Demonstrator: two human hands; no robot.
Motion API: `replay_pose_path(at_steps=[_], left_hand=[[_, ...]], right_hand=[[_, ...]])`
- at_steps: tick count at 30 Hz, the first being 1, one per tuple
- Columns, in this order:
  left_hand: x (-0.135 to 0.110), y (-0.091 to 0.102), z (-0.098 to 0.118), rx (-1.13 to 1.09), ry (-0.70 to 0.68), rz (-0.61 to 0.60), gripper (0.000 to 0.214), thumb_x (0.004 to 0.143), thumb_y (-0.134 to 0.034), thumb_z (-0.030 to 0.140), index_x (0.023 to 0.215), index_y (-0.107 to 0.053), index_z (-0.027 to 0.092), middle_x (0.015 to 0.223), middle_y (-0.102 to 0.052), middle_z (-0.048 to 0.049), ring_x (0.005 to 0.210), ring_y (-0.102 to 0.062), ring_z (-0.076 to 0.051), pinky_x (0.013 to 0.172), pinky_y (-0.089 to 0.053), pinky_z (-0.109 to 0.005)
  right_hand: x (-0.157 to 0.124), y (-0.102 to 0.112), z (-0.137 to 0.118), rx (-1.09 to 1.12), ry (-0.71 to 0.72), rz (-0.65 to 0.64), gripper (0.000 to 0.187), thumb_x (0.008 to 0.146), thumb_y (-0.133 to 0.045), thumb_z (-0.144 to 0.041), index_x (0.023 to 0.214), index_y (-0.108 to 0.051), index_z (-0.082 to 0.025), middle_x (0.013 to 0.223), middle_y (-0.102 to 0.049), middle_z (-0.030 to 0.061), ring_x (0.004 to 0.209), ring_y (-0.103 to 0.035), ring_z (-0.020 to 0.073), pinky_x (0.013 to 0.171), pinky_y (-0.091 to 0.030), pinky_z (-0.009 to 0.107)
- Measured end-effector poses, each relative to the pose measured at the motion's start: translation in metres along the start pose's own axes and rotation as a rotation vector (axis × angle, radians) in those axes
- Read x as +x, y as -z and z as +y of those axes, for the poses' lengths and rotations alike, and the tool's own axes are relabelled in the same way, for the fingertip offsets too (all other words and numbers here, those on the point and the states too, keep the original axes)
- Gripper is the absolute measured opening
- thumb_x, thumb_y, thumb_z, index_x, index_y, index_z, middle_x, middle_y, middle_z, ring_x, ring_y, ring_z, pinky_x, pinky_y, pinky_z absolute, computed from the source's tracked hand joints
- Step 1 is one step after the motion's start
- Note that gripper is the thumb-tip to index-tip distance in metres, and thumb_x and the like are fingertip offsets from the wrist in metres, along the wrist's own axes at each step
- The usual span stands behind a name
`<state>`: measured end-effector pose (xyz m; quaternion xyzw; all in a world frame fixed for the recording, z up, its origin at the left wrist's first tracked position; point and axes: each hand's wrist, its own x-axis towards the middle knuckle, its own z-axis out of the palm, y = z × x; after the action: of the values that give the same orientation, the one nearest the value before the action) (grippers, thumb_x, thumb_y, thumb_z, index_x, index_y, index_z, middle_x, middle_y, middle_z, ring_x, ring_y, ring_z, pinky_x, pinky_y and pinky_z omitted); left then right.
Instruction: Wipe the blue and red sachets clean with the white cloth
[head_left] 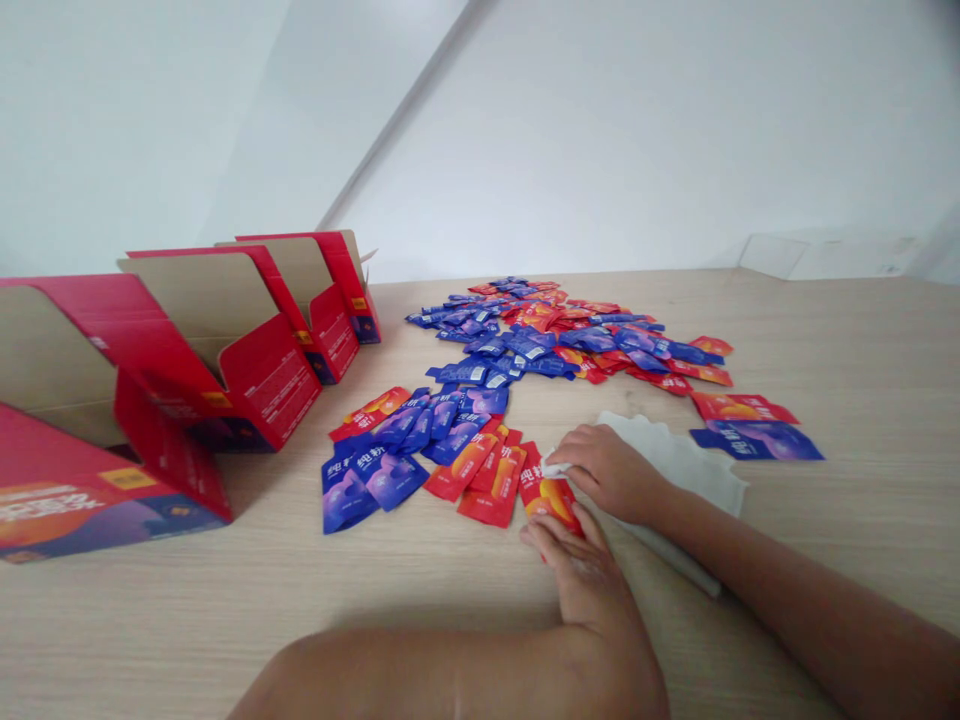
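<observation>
While the left hand (581, 580) lies on a glossy red sachet (551, 497) at the near edge of the pile, its fingers pressed close together, the right hand (607, 472) pinches a fold of soft white cloth (675, 465) between its fingertips just above. Loose blue and red sachets (495, 370) spread across the pale wooden table (825, 560), beside open red cardboard boxes (255, 340).

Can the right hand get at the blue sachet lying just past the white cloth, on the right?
Probably yes. The right hand is at the white cloth, and the blue sachet lies just beyond the cloth's far edge. Only the cloth lies between them.
</observation>
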<state>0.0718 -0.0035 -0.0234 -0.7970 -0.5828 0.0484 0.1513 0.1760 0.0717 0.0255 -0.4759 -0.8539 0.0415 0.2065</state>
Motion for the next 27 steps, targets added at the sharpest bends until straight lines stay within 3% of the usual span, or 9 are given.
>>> replay_pose_path(at_steps=[4,8,14,18,22,27], left_hand=[[0.001,0.002,0.0,0.087,0.001,-0.015,0.044,0.084,-0.033,0.007,0.125,-0.05,0.011,0.114,-0.062,-0.0209,0.106,-0.056,-0.031,0.094,-0.037,-0.056],[0.001,0.003,0.0,0.047,0.024,-0.009,0.039,0.084,-0.034,0.008,0.117,-0.054,0.0,0.111,-0.061,-0.0258,0.108,-0.055,-0.031,0.098,-0.035,-0.052],[-0.001,0.004,-0.001,0.008,0.026,0.022,0.045,0.084,-0.033,0.007,0.126,-0.048,0.012,0.114,-0.061,-0.0229,0.104,-0.058,-0.03,0.094,-0.038,-0.055],[0.0,0.012,-0.004,0.056,0.016,-0.03,0.048,0.082,-0.032,0.003,0.126,-0.048,0.014,0.115,-0.061,-0.0198,0.105,-0.057,-0.029,0.094,-0.039,-0.052],[0.0,0.024,-0.007,0.151,-0.029,-0.145,0.045,0.08,-0.034,0.002,0.119,-0.054,0.007,0.114,-0.061,-0.021,0.108,-0.055,-0.031,0.094,-0.04,-0.049],[0.001,0.028,-0.008,0.077,-0.025,-0.114,0.049,0.081,-0.037,0.003,0.129,-0.044,0.012,0.118,-0.058,-0.0228,0.109,-0.054,-0.031,0.093,-0.04,-0.052]], right_hand=[[-0.005,0.003,-0.018,0.043,0.077,0.041,0.027,0.083,-0.044,-0.015,0.101,-0.063,-0.019,0.096,-0.062,0.0079,0.089,-0.051,0.0204,0.078,-0.035,0.035],[-0.004,0.001,-0.027,0.071,0.153,-0.06,0.026,0.082,-0.046,-0.015,0.099,-0.064,-0.02,0.096,-0.062,0.0071,0.089,-0.052,0.0193,0.078,-0.036,0.033],[-0.001,-0.001,-0.005,0.012,-0.004,-0.046,0.027,0.083,-0.044,-0.014,0.098,-0.065,-0.02,0.087,-0.061,0.0057,0.084,-0.053,0.0181,0.076,-0.037,0.031],[-0.005,0.001,-0.012,0.023,0.038,-0.016,0.027,0.081,-0.045,-0.014,0.099,-0.064,-0.02,0.091,-0.06,0.0066,0.086,-0.052,0.0186,0.077,-0.037,0.032],[-0.005,0.002,-0.026,0.066,0.124,-0.077,0.025,0.081,-0.047,-0.014,0.098,-0.064,-0.021,0.094,-0.061,0.0061,0.087,-0.053,0.0185,0.077,-0.038,0.031],[-0.001,-0.002,-0.009,0.042,0.035,-0.079,0.027,0.081,-0.045,-0.012,0.097,-0.065,-0.019,0.09,-0.061,0.0061,0.085,-0.054,0.0182,0.076,-0.038,0.031]])
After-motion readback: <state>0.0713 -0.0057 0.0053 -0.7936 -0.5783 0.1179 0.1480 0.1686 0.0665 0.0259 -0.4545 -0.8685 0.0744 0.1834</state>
